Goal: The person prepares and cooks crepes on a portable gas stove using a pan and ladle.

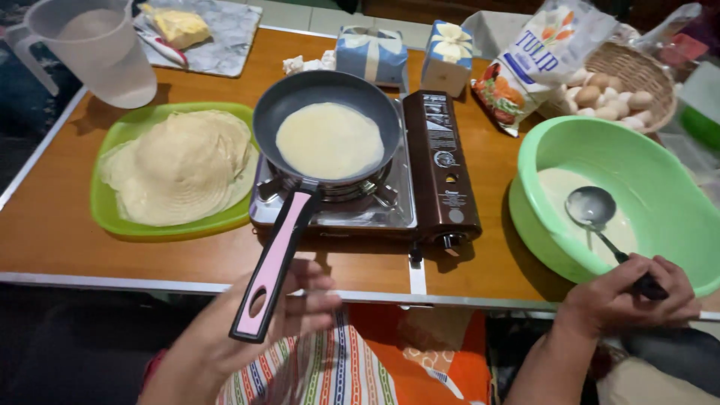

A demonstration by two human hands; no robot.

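My frying pan (328,124) is dark grey with a pink and black handle that points back toward me. It sits level on the stove, with a thin, pale, round crepe (329,140) spread flat over its bottom. My ladle (592,208) is metal with a dark handle, its bowl resting in the pale batter (559,191), handle slanting up over the rim.

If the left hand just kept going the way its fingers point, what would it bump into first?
The left hand sits open just under the pan's pink handle, fingers pointing right and slightly toward the table. Going straight on, it would probably meet the table's metal front edge below the portable stove; depth is hard to judge.
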